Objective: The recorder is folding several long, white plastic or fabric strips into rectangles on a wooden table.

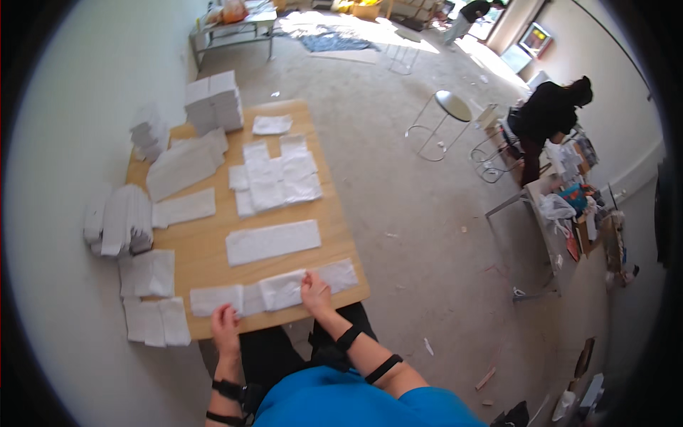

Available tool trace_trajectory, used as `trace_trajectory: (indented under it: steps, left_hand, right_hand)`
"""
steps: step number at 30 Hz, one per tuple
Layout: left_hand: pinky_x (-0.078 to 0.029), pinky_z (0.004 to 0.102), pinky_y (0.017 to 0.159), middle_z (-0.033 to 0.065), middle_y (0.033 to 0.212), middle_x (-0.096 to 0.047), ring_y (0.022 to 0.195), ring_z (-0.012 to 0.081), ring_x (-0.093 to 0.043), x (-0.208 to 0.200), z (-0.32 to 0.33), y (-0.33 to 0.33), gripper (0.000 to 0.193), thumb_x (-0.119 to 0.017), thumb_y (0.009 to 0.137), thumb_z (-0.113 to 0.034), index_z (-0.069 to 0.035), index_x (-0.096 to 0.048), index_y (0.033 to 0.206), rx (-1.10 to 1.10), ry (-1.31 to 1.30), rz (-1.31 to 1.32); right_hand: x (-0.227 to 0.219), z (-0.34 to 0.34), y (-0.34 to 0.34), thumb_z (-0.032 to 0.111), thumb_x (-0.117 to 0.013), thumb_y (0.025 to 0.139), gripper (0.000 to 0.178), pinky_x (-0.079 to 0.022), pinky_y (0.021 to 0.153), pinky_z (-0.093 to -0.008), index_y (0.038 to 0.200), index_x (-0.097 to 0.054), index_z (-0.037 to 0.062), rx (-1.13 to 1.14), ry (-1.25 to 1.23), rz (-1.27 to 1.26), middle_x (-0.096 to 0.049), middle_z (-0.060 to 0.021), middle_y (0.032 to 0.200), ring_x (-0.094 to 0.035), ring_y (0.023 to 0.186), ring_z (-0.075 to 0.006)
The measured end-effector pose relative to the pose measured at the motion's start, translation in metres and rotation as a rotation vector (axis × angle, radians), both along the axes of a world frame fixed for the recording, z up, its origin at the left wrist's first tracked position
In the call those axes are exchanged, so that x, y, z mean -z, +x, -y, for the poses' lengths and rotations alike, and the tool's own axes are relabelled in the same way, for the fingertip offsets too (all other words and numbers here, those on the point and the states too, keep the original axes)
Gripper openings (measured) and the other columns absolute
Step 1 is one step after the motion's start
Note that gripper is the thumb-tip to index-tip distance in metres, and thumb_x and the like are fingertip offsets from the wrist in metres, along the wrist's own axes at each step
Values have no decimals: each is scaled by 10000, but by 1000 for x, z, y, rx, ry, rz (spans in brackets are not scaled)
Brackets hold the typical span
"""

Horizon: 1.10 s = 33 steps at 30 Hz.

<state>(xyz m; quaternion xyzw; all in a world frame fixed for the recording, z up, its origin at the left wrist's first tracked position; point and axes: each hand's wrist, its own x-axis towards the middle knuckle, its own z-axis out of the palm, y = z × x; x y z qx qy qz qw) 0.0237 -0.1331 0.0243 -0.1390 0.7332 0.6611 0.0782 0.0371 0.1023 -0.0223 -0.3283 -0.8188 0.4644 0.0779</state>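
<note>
A long strip of white folded sheets [284, 290], cloth or paper, lies along the near edge of the wooden table [288, 245]. My left hand [225, 329] is at the strip's near edge on the left, its curled fingers pinching the sheet there. Over the right half, my right hand [316, 293] is closed, fingertips pressed together on the white sheet; what lies under them is partly hidden. Just beyond, a flat white folded piece [274, 242] rests by itself. Farther back lies an overlapping pile of white pieces [277, 176].
White stacks [121, 220] line the table's left side, with a tall stack [213, 103] at the far left corner. A round stool [453, 105] stands on the floor. To the right, a person in black [548, 114] bends over a cluttered table [544, 213]; another person [469, 18] is farther off.
</note>
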Motion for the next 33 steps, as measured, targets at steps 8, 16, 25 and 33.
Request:
trace_trajectory:
  steps: [8, 16, 25, 33]
  left_hand:
    - [-492, 290, 680, 115, 870, -639, 739, 184, -617, 19, -112, -22, 148, -581, 859, -69, 7, -634, 975, 575, -221, -205]
    - [-485, 337, 683, 89, 873, -517, 689, 206, -556, 29, -123, -21, 267, -614, 777, -90, -81, -620, 1043, 662, -349, -217]
    - [-464, 374, 801, 81, 937, -502, 907, 273, -546, 23, -132, -18, 489, -729, 697, -141, -159, -608, 1170, 693, -481, -234]
    - [-477, 295, 728, 59, 932, -570, 795, 168, -560, 16, -113, -25, 548, -719, 772, -183, -67, -519, 1268, 602, -269, -101]
  right_hand:
    - [-4, 2, 7, 55, -528, 846, 325, -526, 818, -330, 1154, -576, -37, -52, -113, 15, -688, -179, 971, -680, 911, -243]
    - [-17, -70, 32, 118, -626, 781, 208, -487, 743, -418, 963, -608, 20, 212, 234, 9, -607, -130, 843, -603, 815, -308]
    - [-8, -85, 37, 124, -701, 725, 181, -488, 724, -365, 843, -596, 36, 161, 324, 5, -589, -89, 836, -589, 814, -251]
    - [-74, -38, 27, 65, -676, 787, 335, -482, 574, -281, 1096, -555, 16, 110, 46, -210, -629, -86, 722, -596, 602, -169]
